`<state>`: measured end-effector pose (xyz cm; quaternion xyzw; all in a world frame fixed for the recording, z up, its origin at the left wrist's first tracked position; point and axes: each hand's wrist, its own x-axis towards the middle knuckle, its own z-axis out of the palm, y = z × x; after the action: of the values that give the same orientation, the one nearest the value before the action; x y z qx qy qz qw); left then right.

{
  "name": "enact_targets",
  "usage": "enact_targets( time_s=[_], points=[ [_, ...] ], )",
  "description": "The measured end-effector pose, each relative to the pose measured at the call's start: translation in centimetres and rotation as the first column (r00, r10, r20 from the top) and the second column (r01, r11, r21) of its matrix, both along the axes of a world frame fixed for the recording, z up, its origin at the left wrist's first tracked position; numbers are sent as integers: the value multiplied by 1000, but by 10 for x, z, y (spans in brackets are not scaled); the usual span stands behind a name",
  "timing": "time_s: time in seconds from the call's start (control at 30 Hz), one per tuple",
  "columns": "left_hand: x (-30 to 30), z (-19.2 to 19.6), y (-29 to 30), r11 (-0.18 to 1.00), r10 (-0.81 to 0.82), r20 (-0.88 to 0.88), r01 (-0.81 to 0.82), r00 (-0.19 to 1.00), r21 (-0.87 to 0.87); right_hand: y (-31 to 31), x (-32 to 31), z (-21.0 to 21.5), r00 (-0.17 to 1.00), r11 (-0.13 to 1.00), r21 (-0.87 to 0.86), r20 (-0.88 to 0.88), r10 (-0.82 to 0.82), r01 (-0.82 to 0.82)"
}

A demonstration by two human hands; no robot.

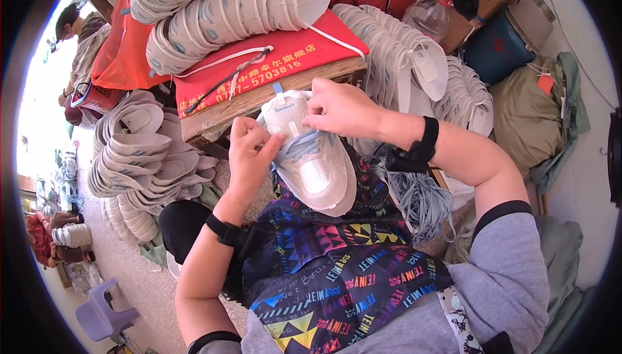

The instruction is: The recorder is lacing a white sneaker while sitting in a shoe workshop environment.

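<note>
A white shoe upper [316, 182] with a mesh toe rests over my lap, its toe toward me and its tongue [285, 111] toward the wooden bench. Light blue shoelace [300, 148] crosses its lower eyelets. My left hand [249, 150] is closed at the upper's left edge, thumb and fingers pressed together beside the lacing. On the other side, my right hand [343, 109] pinches at the top of the eyelet edge, next to the tongue. Whether a lace end lies between the right fingertips is hidden.
Nested shoe uppers [240, 17] lie on a red bag [278, 56] atop the wooden bench [214, 120]. More piles [133, 153] stand at left and uppers [414, 56] at right. Loose blue laces [424, 201] hang by my right side. A purple stool [107, 312] and other people [84, 49] are at left.
</note>
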<state>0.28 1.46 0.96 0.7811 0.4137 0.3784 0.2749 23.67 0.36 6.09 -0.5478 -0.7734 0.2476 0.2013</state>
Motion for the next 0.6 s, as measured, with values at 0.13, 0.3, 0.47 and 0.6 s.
enact_targets(
  time_s=[0.13,0.3,0.47,0.6],
  points=[
    [-2,-4,1,993,-25,193,46,981,-106,-5,5,-1,998,999,-1,-28,48,-48],
    [-17,10,1,944,-210,122,234,970,-232,-7,5,0,982,993,11,-143,121,-121],
    [-7,13,-13,878,60,425,155,903,-454,-6,-12,27,880,909,-325,-467,87,-262],
    [-4,62,-30,871,-45,561,308,827,-383,1,-6,22,964,933,290,216,155,-215]
  ],
)
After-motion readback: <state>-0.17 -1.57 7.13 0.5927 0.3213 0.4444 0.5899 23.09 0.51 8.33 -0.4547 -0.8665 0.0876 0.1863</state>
